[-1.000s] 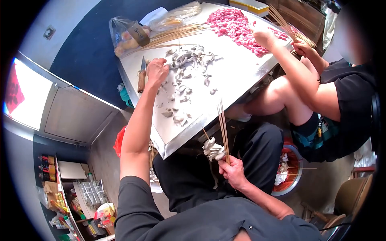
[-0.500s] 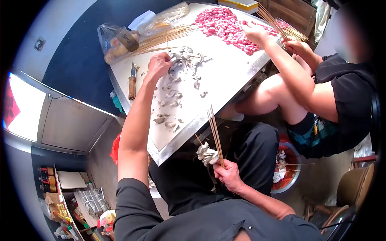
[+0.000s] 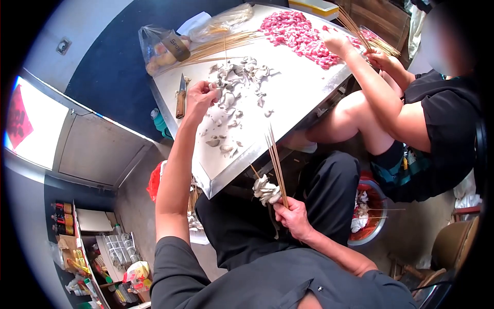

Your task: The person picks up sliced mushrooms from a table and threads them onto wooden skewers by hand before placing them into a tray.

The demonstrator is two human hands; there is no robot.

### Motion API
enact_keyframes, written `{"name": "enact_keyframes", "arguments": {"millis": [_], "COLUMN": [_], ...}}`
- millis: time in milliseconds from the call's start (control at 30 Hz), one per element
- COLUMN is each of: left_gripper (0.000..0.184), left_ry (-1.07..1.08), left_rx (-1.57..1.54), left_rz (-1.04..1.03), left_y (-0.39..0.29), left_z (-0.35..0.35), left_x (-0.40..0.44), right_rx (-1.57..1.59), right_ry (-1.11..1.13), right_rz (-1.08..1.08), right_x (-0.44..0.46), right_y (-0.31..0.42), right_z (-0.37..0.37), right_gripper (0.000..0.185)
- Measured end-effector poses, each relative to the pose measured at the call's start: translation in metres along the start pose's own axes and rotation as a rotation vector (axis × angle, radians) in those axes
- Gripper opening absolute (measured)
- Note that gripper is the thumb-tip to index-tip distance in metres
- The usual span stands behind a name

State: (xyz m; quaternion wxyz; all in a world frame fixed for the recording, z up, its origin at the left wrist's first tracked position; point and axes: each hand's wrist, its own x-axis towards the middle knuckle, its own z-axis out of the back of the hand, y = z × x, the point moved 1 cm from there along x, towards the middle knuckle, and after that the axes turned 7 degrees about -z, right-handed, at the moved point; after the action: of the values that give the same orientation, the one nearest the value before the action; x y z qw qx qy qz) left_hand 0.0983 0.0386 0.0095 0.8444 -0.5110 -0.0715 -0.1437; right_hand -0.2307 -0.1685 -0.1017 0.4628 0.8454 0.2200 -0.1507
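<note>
My right hand (image 3: 293, 219), low over my lap, is closed around several thin wooden skewers (image 3: 276, 165). One skewer in this grip carries a bunch of threaded grey-white oyster mushroom pieces (image 3: 266, 190). Over the table, my left hand (image 3: 201, 98) has its fingers pinched on a small oyster mushroom piece (image 3: 217, 95), partly hidden by the fingertips. Just beyond it lies a pile of loose oyster mushroom pieces (image 3: 239, 74), with smaller bits scattered toward the table's near corner. A knife (image 3: 181, 98) with a wooden handle rests left of that hand.
The white table (image 3: 293, 98) also holds loose skewers (image 3: 221, 46), a plastic bag of round produce (image 3: 164, 51) and a heap of pink meat pieces (image 3: 296, 36). At right, a co-worker's hands (image 3: 337, 42) handle meat and skewers. A basin (image 3: 368, 234) sits on the floor.
My left hand has drawn back from the mushroom pile toward me, with a piece at its fingertips. The right hand keeps its hold on the skewers. The whole view has shifted slightly.
</note>
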Motion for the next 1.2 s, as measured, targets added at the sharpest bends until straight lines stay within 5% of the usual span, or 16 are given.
{"name": "enact_keyframes", "arguments": {"millis": [133,533,1200], "left_gripper": [0.015,0.013,0.009], "left_ry": [0.024,0.031,-0.061], "left_rx": [-0.373,-0.992,-0.842], "left_rz": [-0.043,0.282,0.189], "left_y": [-0.008,-0.056,-0.061], "left_z": [-0.009,-0.048,-0.065], "left_x": [-0.043,-0.177,-0.213], "right_rx": [-0.006,0.016,-0.02], "right_ry": [-0.011,0.029,-0.001], "right_rz": [0.019,0.097,0.07], "right_x": [-0.001,-0.002,-0.008], "right_y": [0.005,0.015,0.009], "right_z": [-0.001,-0.013,-0.014], "right_gripper": [0.016,0.011,0.012]}}
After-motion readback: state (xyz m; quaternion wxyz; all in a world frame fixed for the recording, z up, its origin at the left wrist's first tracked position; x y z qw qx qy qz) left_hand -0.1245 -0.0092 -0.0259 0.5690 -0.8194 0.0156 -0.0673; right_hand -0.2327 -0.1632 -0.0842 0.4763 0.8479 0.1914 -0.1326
